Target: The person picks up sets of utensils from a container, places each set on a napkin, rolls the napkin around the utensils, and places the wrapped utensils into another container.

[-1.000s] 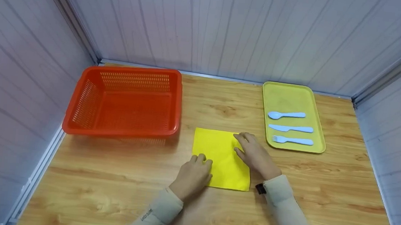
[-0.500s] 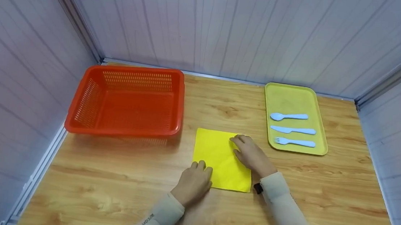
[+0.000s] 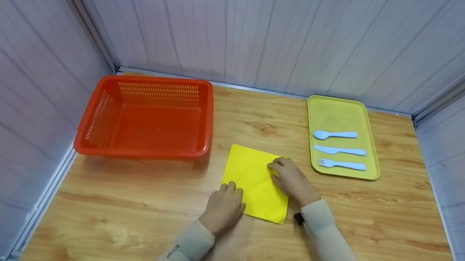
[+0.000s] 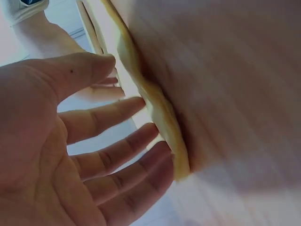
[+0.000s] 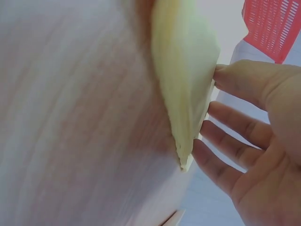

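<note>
A folded yellow cloth (image 3: 253,182) lies on the wooden table, a little askew, with thick layered edges in both wrist views. My left hand (image 3: 223,207) rests on its near left corner. In the left wrist view the left fingers (image 4: 110,157) reach out fairly straight, tips touching the cloth's top, thumb apart from them. My right hand (image 3: 291,180) lies on the far right corner. In the right wrist view the right fingers (image 5: 235,146) are spread and nearly straight, with their tips against the cloth (image 5: 197,61). Neither hand curls round it.
A red plastic basket (image 3: 142,155) stands at the back left. At the back right a yellow tray (image 3: 335,112) bears a light blue spoon (image 3: 335,135), knife (image 3: 340,151) and fork (image 3: 342,165). Pale panel walls (image 3: 245,35) enclose the table (image 3: 123,222) at the back and sides.
The cloth has turned slightly clockwise under my hands. Over the second my left hand has slid slightly nearer, then a little forward again; the right hand has shifted only slightly. Basket and tray stay put.
</note>
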`<state>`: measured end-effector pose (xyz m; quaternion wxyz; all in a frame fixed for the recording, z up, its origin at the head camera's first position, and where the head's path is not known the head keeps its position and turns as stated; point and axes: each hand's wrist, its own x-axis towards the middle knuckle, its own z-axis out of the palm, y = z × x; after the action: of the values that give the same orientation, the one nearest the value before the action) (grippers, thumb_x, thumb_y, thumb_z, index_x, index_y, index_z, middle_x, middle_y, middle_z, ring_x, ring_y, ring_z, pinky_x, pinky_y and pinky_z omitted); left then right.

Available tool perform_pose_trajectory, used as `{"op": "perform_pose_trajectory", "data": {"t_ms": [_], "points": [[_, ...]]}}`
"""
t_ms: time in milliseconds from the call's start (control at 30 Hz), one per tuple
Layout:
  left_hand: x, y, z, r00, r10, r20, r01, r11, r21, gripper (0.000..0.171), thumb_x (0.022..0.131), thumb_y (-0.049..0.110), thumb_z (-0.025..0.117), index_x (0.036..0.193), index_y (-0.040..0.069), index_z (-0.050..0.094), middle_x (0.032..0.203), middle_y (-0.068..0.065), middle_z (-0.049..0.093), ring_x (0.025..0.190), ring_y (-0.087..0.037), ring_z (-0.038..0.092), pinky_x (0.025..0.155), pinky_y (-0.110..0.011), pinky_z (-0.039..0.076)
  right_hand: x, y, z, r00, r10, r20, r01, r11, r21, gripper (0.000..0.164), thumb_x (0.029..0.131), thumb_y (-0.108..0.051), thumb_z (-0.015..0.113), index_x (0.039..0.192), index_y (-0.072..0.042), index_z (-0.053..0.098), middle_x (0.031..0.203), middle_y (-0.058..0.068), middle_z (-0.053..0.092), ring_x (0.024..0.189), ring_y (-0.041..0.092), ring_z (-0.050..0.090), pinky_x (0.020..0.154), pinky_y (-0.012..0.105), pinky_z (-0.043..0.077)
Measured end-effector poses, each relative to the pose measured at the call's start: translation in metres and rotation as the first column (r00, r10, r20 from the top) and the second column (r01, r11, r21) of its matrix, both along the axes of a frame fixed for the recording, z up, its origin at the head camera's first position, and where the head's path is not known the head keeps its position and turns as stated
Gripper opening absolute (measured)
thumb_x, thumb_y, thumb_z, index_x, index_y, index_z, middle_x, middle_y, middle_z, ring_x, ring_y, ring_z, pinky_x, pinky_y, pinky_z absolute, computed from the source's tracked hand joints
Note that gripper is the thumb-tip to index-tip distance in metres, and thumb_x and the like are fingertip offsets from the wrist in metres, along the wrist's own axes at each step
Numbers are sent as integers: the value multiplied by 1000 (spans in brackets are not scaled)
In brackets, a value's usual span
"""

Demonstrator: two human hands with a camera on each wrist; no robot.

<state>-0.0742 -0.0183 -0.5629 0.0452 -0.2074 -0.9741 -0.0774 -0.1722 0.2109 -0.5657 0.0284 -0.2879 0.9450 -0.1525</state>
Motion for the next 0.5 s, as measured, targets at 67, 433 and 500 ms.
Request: {"op": "perform_pose_trajectory", "data": {"t_ms": [67, 433, 500], "points": [[-4, 0, 2, 999, 20, 27, -20, 1000, -17, 26, 90, 30, 72, 92, 4, 68, 87, -11, 55, 75, -26, 54, 52, -35, 50, 1, 0, 1, 1000, -21, 5, 21, 1000, 1, 28, 95, -11, 68, 122, -3, 67, 121, 18, 59, 111, 35, 55, 93, 45, 51], [-29, 3, 4, 995, 100, 20, -99, 995, -25, 31, 87, 25, 75, 96, -3, 66, 94, -17, 57, 83, -33, 56, 56, -39, 54, 4, -1, 6, 993, -110, 51, 108, 993, 53, 31, 95, -15, 70, 121, 0, 66, 116, 21, 58, 106, 37, 54, 90, 46, 50], [-34, 3, 4, 994, 103, 43, -101, 994, -34, 37, 87, 27, 76, 102, -5, 66, 100, -20, 58, 90, -35, 57, 61, -40, 56, 4, -2, 6, 993, -113, 42, 111, 992, 58, 30, 95, -14, 70, 121, 0, 66, 115, 21, 57, 105, 38, 54, 90, 47, 50]]}}
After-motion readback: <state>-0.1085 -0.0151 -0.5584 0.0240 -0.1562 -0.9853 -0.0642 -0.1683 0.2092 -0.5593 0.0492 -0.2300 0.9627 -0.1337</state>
